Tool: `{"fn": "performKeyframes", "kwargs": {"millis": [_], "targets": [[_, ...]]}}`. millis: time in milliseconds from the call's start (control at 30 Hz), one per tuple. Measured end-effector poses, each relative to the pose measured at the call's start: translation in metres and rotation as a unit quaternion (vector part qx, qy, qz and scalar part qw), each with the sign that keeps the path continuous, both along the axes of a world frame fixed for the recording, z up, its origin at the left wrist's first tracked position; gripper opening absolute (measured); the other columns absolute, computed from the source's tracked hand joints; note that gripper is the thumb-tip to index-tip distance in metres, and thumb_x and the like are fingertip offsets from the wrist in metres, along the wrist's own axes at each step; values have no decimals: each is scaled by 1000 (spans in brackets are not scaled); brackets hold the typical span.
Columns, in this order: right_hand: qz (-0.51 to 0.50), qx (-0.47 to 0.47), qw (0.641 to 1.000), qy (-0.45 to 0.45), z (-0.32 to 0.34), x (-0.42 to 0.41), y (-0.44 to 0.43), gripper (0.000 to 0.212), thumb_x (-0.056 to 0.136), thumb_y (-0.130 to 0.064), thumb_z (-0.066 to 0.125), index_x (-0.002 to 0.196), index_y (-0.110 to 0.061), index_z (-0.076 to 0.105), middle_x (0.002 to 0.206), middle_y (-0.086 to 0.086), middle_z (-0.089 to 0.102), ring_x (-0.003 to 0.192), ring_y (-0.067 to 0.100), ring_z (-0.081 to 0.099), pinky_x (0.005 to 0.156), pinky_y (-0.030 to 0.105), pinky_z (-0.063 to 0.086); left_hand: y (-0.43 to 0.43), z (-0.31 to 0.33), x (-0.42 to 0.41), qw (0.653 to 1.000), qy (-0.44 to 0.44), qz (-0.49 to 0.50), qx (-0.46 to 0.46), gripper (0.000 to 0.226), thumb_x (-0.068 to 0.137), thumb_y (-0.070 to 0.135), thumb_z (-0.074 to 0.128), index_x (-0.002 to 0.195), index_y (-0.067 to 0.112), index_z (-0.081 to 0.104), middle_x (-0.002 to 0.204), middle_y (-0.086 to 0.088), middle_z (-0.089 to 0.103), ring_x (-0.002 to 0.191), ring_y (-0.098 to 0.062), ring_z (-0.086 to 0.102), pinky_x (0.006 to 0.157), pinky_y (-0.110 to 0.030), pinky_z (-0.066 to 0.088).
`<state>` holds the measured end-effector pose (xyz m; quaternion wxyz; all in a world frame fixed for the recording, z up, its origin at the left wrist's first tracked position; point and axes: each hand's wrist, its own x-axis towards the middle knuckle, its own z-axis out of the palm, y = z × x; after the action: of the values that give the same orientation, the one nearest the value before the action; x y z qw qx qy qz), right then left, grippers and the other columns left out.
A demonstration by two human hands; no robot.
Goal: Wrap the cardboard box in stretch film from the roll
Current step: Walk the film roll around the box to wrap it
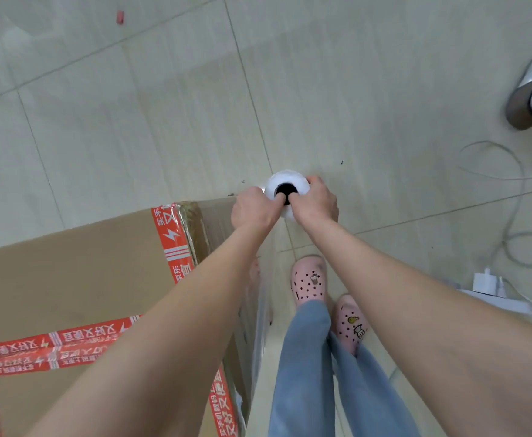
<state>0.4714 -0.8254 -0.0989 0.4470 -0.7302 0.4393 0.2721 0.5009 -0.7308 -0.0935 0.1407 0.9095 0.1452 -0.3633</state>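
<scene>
Gripping the roll (pixel 286 184), both hands (pixel 285 206) stand beside the cardboard box (pixel 75 272), cable (pixel 510 222) nearby.

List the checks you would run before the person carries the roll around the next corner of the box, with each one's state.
1. Both hands on the roll: left hand and right hand hold its top end, ok.
2. Roll upright: ok.
3. Film on the cardboard box near side: ok.
4. Film tension: cannot tell.
5. Cable on the floor close by: not ok.
</scene>
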Motion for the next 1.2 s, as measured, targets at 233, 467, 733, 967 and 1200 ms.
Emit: {"fn": "performKeyframes", "kwargs": {"millis": [233,467,733,967,1200], "targets": [[45,-12,999,13,3,10,-11,29,83,-12,45,105,-23,60,98,4,63,89,29,58,65,27,37,-20,4,34,958,-31,-281,-42,42,86,15,53,128,18,51,112,-5,60,104,-27,58,70,-32,40],[96,-36,995,13,6,24,-26,25,83,-13,47,99,-23,62,99,6,65,88,30,56,66,28,36,-37,2,47,942,-49,-332,-2,20,84,13,51,103,10,55,99,-10,61,86,-30,59,59,-33,34],[121,-14,990,-73,16,71,-17,36,81,-12,53,114,-25,62,107,3,67,99,27,60,73,29,43,-10,3,74,997,-55,-45,-32,13,80,19,55,86,8,53,89,-11,61,86,-32,59,61,-32,39],[130,87,987,-23,10,95,4,59,83,-42,62,134,-20,44,123,6,59,111,27,56,85,31,45,24,1,91,980,-25,198,-12,36,78,32,57,102,5,58,99,-14,68,90,-33,66,81,-40,54],[131,89,987,-9,9,123,27,26,89,-18,51,114,-13,55,109,10,62,87,29,61,71,34,50,30,6,109,999,-37,4,12,27,83,18,55,106,5,50,99,-13,63,91,-32,59,66,-35,43]]}}
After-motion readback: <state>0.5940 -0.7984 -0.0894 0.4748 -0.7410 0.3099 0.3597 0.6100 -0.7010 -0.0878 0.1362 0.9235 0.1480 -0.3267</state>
